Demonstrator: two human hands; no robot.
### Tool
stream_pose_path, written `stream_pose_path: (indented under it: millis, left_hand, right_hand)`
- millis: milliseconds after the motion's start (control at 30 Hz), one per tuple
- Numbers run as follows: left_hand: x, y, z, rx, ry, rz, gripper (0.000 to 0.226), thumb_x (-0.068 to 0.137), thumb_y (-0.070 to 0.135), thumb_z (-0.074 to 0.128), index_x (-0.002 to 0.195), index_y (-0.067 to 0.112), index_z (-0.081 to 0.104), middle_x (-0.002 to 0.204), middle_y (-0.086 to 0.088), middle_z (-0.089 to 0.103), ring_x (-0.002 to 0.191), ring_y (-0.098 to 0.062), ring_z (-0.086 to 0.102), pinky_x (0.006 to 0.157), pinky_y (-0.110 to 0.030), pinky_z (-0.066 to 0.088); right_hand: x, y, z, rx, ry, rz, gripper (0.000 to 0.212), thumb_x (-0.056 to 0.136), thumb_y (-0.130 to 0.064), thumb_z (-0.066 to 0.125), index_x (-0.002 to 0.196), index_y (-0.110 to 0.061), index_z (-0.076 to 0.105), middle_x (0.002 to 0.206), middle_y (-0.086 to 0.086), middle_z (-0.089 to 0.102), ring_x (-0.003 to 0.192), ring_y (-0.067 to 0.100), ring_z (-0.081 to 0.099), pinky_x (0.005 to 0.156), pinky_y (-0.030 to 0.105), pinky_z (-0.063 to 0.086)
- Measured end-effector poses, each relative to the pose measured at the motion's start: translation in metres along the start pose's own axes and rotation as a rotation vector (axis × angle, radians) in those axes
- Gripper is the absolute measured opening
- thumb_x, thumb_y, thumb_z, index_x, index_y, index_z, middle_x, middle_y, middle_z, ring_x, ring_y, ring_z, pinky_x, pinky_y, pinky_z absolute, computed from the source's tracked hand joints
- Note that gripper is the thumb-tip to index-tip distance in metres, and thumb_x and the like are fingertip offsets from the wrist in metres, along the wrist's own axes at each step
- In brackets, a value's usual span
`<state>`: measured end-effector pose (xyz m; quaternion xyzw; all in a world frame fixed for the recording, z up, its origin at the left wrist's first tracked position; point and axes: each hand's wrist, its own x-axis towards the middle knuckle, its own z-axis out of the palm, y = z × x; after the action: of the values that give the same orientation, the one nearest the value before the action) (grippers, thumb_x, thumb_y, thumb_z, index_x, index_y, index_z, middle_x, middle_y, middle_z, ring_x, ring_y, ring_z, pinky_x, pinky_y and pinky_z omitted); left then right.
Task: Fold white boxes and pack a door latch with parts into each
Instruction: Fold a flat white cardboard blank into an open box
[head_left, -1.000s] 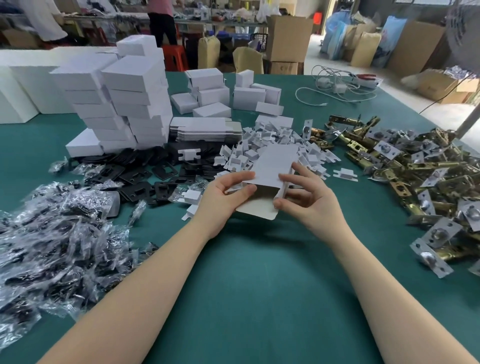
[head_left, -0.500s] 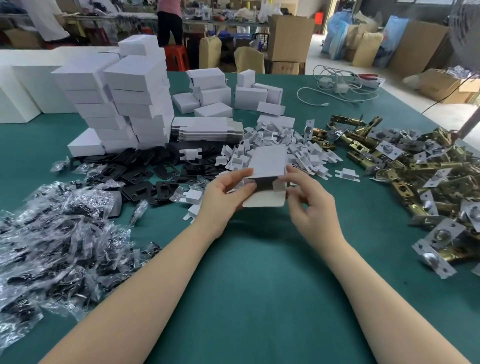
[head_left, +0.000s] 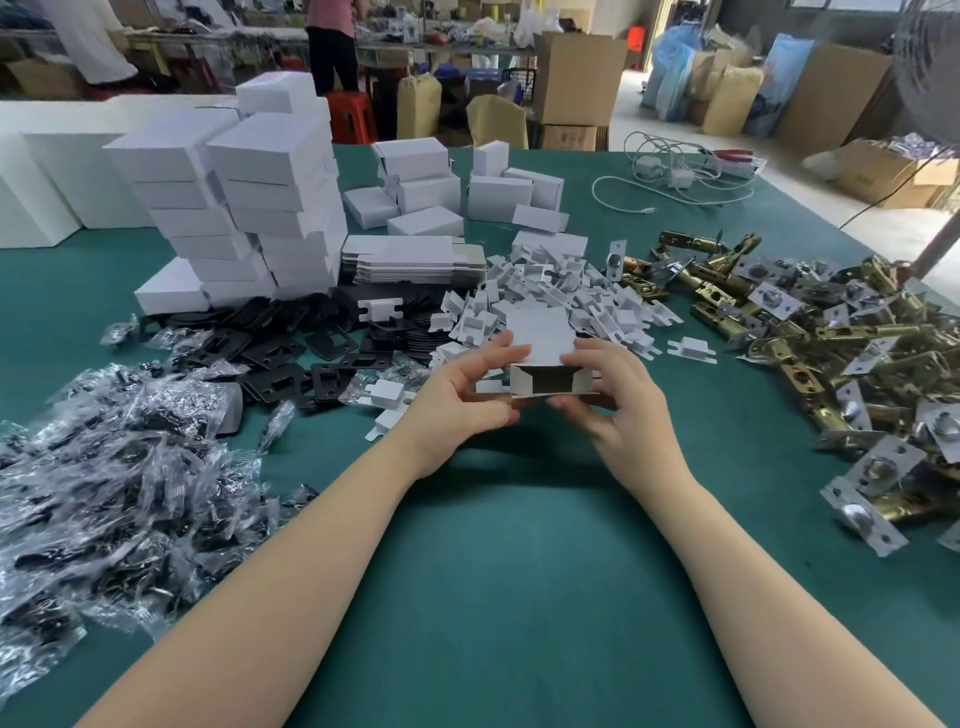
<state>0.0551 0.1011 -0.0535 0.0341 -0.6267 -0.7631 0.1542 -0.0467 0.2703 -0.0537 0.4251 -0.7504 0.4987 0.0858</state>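
A half-formed white box (head_left: 540, 358) is held just above the green bench (head_left: 519, 545), its open end facing the camera and its lid flap standing up behind. The left hand (head_left: 462, 400) and right hand (head_left: 613, 400) grip its two ends with curled fingers. Brass door latches (head_left: 841, 353) lie heaped to the right, bagged parts (head_left: 104, 467) to the left, folded boxes (head_left: 249, 197) stacked behind.

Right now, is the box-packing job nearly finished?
Not nearly. A tall stack of closed white cardboard boxes looks done. The left hand and right hand grip one half-folded white box, open and empty. A big pile of brass door latches and flat unfolded boxes remain.
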Motion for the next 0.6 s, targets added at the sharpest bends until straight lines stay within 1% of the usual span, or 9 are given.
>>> stream_pose_path:
  millis: [100, 167, 233, 300, 333, 400, 467, 533, 600]
  left_hand:
    - [-0.0002, 0.0007, 0.0025, 0.036, 0.007, 0.020, 0.046, 0.075, 0.006, 0.073, 0.106, 0.040, 0.074, 0.139, 0.026, 0.047, 0.105, 0.000, 0.066, 0.075, -0.020, 0.054]
    - [-0.0003, 0.0014, 0.0040, 0.051, 0.014, 0.025, 0.042, 0.076, 0.012, 0.075, 0.105, 0.043, 0.074, 0.139, 0.027, 0.046, 0.107, 0.002, 0.064, 0.074, -0.021, 0.055]
    - [-0.0010, 0.0029, 0.0053, 0.054, 0.022, 0.033, 0.042, 0.076, 0.015, 0.075, 0.105, 0.046, 0.073, 0.141, 0.024, 0.046, 0.110, 0.002, 0.063, 0.075, -0.022, 0.055]
    - [-0.0016, 0.0038, 0.0062, 0.042, 0.049, 0.043, 0.042, 0.076, 0.014, 0.075, 0.102, 0.046, 0.073, 0.143, 0.019, 0.049, 0.106, -0.002, 0.066, 0.075, -0.024, 0.056]
    - [-0.0018, 0.0039, 0.0063, 0.038, 0.064, 0.052, 0.040, 0.077, 0.010, 0.076, 0.098, 0.044, 0.073, 0.143, 0.016, 0.050, 0.103, -0.005, 0.067, 0.074, -0.025, 0.056]
    - [-0.0024, 0.0041, 0.0071, 0.035, 0.083, 0.073, 0.039, 0.079, 0.002, 0.074, 0.088, 0.040, 0.071, 0.144, 0.011, 0.051, 0.096, -0.008, 0.068, 0.072, -0.026, 0.056]
    - [-0.0033, 0.0052, 0.0083, 0.029, 0.097, 0.076, 0.037, 0.077, 0.002, 0.075, 0.084, 0.038, 0.069, 0.143, 0.009, 0.052, 0.092, -0.009, 0.068, 0.070, -0.026, 0.056]
    - [-0.0039, 0.0057, 0.0091, 0.021, 0.099, 0.080, 0.036, 0.076, 0.003, 0.075, 0.085, 0.037, 0.069, 0.141, 0.012, 0.053, 0.094, -0.013, 0.068, 0.071, -0.027, 0.056]
    - [-0.0041, 0.0045, 0.0085, 0.020, 0.094, 0.088, 0.041, 0.080, -0.004, 0.073, 0.086, 0.037, 0.071, 0.138, 0.015, 0.055, 0.101, -0.016, 0.066, 0.073, -0.027, 0.056]
  right_hand:
    - [0.0010, -0.0006, 0.0001, 0.027, 0.018, -0.003, 0.027, 0.082, -0.016, 0.076, 0.106, -0.015, 0.067, 0.124, 0.004, 0.056, 0.114, -0.017, 0.043, 0.087, 0.004, 0.037]
    - [0.0015, -0.0028, -0.0015, 0.045, 0.015, -0.008, 0.027, 0.081, -0.017, 0.076, 0.106, -0.019, 0.066, 0.122, 0.003, 0.056, 0.112, -0.015, 0.045, 0.086, 0.006, 0.038]
    - [0.0010, -0.0051, -0.0025, 0.108, 0.005, 0.022, 0.036, 0.081, -0.020, 0.076, 0.109, -0.034, 0.058, 0.121, -0.011, 0.057, 0.106, -0.009, 0.056, 0.084, 0.011, 0.044]
    - [0.0002, -0.0083, -0.0024, 0.212, 0.019, 0.081, 0.047, 0.079, -0.017, 0.080, 0.103, -0.045, 0.051, 0.118, -0.024, 0.057, 0.091, -0.002, 0.067, 0.078, 0.014, 0.050]
    - [0.0000, -0.0079, -0.0020, 0.232, 0.037, 0.071, 0.045, 0.077, -0.014, 0.081, 0.096, -0.042, 0.052, 0.117, -0.022, 0.058, 0.093, 0.000, 0.068, 0.077, 0.016, 0.052]
    - [-0.0002, -0.0054, -0.0015, 0.182, 0.065, -0.020, 0.030, 0.076, -0.010, 0.082, 0.085, -0.025, 0.057, 0.111, -0.009, 0.063, 0.115, 0.006, 0.062, 0.081, 0.022, 0.054]
    - [-0.0009, -0.0032, -0.0006, 0.142, 0.063, -0.090, 0.018, 0.077, -0.007, 0.081, 0.085, -0.012, 0.066, 0.105, -0.011, 0.063, 0.128, 0.013, 0.054, 0.086, 0.027, 0.055]
    - [-0.0013, -0.0015, 0.0003, 0.147, 0.064, -0.101, 0.015, 0.078, -0.004, 0.079, 0.089, -0.009, 0.070, 0.106, -0.018, 0.061, 0.129, 0.015, 0.053, 0.089, 0.025, 0.054]
    - [-0.0011, -0.0012, 0.0007, 0.143, 0.058, -0.103, 0.014, 0.081, -0.003, 0.076, 0.089, -0.014, 0.071, 0.103, -0.019, 0.061, 0.129, 0.014, 0.053, 0.091, 0.021, 0.052]
